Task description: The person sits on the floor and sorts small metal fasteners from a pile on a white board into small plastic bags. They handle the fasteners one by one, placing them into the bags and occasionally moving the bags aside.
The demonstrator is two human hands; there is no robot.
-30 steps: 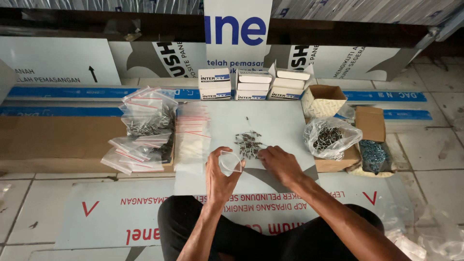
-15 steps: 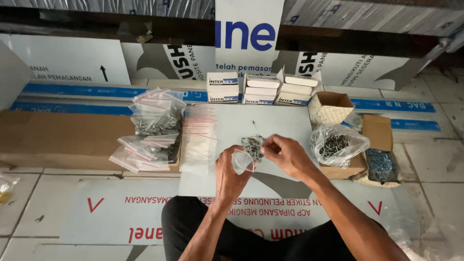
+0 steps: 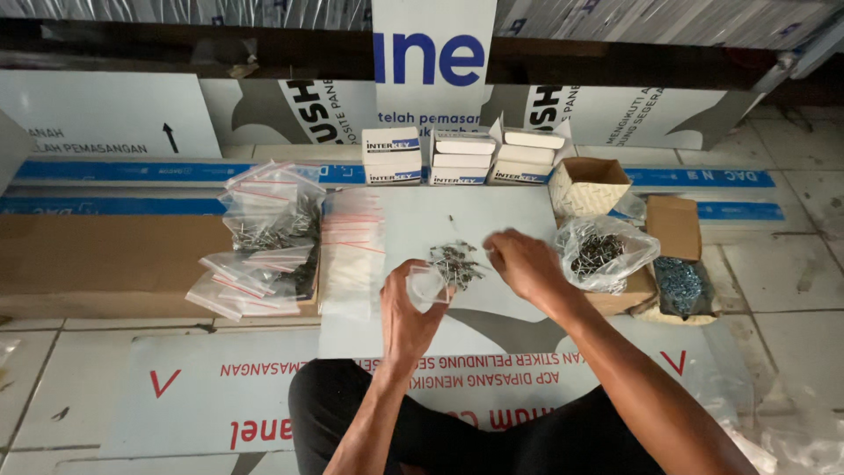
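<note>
Left hand (image 3: pixel 413 312) pinches a small clear plastic zip bag (image 3: pixel 428 283) by its mouth, held just above the pale white sheet panel (image 3: pixel 519 220) that lies on the floor as the work surface. Right hand (image 3: pixel 520 261) hovers with fingers curled at the loose pile of small dark metal screws (image 3: pixel 455 261), right beside the bag; can't tell if it has screws pinched, fingertips hidden. Progress, judging from layout: a good stack of filled clear bags with red zip strips (image 3: pixel 268 237) sits left on the flat brown cardboard box (image 3: pixel 97 264), so many are done. Bag in hand looks near empty. Left to do: the loose pile, plus a lot of stock — an open crumpled clear plastic sack of dark screws (image 3: pixel 602 251) right of the pile, and a clear bag of blue-grey screws (image 3: pixel 680 286) further right. A flat pile of empty clear bags with red strips (image 3: pixel 352 255) lies between filled stack and pile, within reach. Around: three stacks of small white boxes with blue print (image 3: pixel 462 158) along the far edge, an open white cardboard carton (image 3: pixel 587 185) and a small brown cardboard box (image 3: pixel 674 226) at right. Nothing blocks either hand; the sack is close to the right forearm, snag risk only.
</note>
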